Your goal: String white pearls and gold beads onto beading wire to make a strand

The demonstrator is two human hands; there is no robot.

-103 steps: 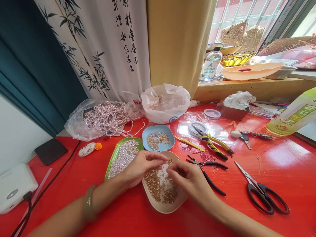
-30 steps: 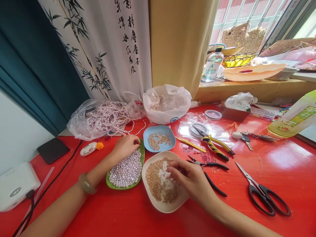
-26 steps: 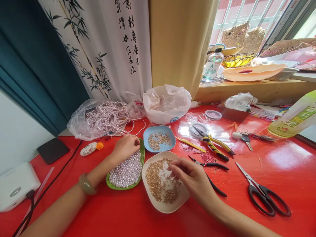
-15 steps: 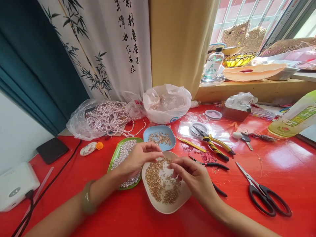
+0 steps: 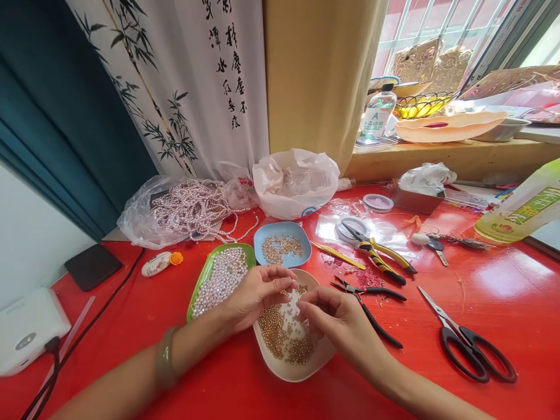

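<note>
My left hand hovers over the upper left of a white dish of small gold beads. Its thumb and fingertips are pinched together; anything between them is too small to name. Facing it closely, my right hand is above the dish's right side, also pinched, its contents likewise too small to make out. Left of the dish, partly behind my left forearm, a green tray holds pearl-like white beads. Behind the hands stands a blue dish with small gold pieces.
On the right lie scissors, black-handled pliers, yellow-and-black pliers and yellow tweezers. Strung beads and a white plastic bag sit at the back. A white device with a cable is at left.
My left hand has moved slightly right and down, closer to my right hand, its fingers drawing into a pinch. More of the green tray shows. My right hand has shifted slightly down.
</note>
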